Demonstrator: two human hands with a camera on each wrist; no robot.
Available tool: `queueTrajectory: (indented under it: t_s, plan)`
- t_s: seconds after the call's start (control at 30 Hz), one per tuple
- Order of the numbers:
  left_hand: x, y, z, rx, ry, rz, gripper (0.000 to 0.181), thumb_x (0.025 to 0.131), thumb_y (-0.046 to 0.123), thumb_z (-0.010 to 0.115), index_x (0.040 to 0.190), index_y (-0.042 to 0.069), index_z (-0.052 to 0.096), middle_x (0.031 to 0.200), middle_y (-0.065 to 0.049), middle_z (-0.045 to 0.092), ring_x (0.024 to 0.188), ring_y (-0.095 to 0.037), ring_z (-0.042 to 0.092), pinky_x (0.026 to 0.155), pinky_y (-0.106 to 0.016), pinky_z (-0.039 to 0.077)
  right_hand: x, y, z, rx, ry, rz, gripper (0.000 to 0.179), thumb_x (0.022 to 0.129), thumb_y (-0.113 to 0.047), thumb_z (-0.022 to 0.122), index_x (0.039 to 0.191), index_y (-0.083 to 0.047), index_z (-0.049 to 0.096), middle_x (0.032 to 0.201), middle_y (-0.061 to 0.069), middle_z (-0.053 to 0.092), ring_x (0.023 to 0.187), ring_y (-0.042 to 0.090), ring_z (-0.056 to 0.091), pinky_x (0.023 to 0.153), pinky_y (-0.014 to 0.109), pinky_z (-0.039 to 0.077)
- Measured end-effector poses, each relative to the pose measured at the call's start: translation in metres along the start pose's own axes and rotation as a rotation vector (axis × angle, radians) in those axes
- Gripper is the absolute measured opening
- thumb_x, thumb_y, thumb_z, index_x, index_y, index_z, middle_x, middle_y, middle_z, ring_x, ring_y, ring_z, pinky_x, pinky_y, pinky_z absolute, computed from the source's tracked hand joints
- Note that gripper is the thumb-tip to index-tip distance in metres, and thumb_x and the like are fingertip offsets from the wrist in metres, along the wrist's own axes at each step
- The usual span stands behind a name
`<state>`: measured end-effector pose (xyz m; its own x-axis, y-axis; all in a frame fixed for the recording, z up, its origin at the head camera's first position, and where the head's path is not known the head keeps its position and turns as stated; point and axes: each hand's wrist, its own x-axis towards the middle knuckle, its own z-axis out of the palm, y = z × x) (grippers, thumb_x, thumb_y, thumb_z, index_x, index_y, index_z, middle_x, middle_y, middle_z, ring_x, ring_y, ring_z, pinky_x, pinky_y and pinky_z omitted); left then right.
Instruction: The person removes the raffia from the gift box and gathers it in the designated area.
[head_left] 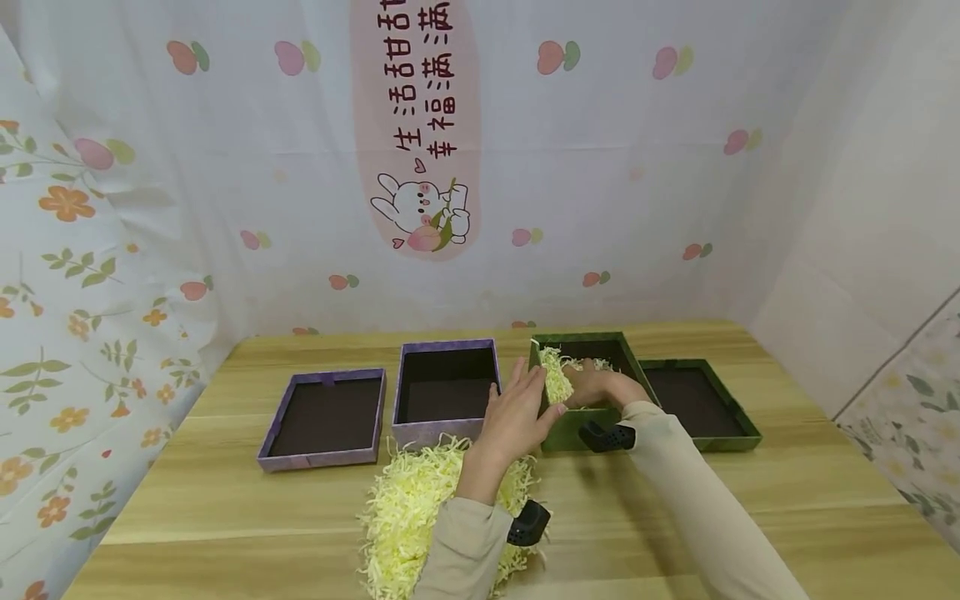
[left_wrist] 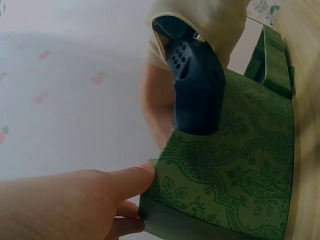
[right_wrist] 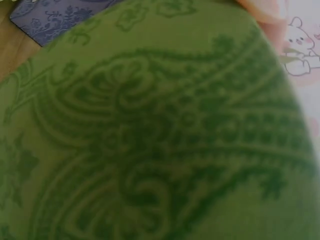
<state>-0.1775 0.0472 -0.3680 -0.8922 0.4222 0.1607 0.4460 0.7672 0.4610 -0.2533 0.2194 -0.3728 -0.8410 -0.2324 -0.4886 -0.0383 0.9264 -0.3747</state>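
A green patterned box [head_left: 573,433] stands right of centre, with pale yellow shredded paper [head_left: 556,379] inside it. My right hand [head_left: 596,387] reaches down into the box at the shredded paper. Its fingers are mostly hidden there, so their hold does not show. At the box's near left corner, my left hand [head_left: 513,417] touches it with extended fingers along the left side. In the left wrist view, the thumb of the left hand [left_wrist: 90,200] rests at the rim of the green box [left_wrist: 225,170]. Green patterned wall fills most of the right wrist view.
A purple box [head_left: 438,431] stands left of the green one, beside a shallow purple lid [head_left: 322,417]. A shallow green lid [head_left: 697,404] lies to the right. A heap of yellow shredded paper [head_left: 405,517] lies in front on the wooden table [head_left: 247,533]. Printed cloth hangs behind.
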Motion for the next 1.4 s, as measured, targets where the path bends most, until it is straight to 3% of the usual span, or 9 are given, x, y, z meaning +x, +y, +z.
queueTrajectory:
  t_s: [0.17,0.43,0.87,1.4]
  plan:
    - [0.0000,-0.0007,0.0021,0.018,-0.033,-0.008,0.063,0.096,0.041,0.048,0.146,0.007,0.030,0.147,-0.007,0.032,0.140,-0.018,0.006,0.105,-0.059,0.018,0.0021,0.0010,0.0004,0.004,-0.016,-0.005,0.082,0.090,-0.028,0.060,0.148,0.003,0.010,0.145,0.036,-0.008,0.132,0.053,-0.002,0.100,0.067,0.014]
    - [0.0004,0.0000,0.0010,-0.001,-0.058,-0.012,0.064,0.097,0.041,0.047,0.147,0.007,0.026,0.148,-0.007,0.032,0.140,-0.019,0.006,0.105,-0.059,0.019,0.0036,0.0009,-0.0008,0.101,-0.037,0.032,0.083,0.091,-0.023,0.060,0.149,-0.001,0.006,0.147,0.032,-0.014,0.133,0.050,-0.008,0.102,0.064,0.014]
    - [0.0001,-0.0034,0.0047,-0.023,-0.049,-0.011,0.064,0.096,0.040,0.049,0.147,0.008,0.028,0.147,-0.007,0.034,0.140,-0.019,0.009,0.105,-0.059,0.018,0.0065,0.0003,0.0043,0.006,-0.004,0.083,0.083,0.091,-0.029,0.061,0.150,-0.003,0.008,0.148,0.030,-0.011,0.134,0.048,-0.005,0.102,0.063,0.017]
    - [0.0030,-0.0020,0.0028,-0.028,-0.058,-0.017,0.064,0.096,0.040,0.049,0.147,0.007,0.027,0.146,-0.006,0.034,0.140,-0.017,0.010,0.105,-0.058,0.017,0.0044,-0.0026,0.0014,-0.073,0.024,0.085,0.080,0.092,-0.030,0.059,0.150,-0.005,0.011,0.148,0.031,-0.004,0.132,0.052,0.007,0.098,0.065,0.023]
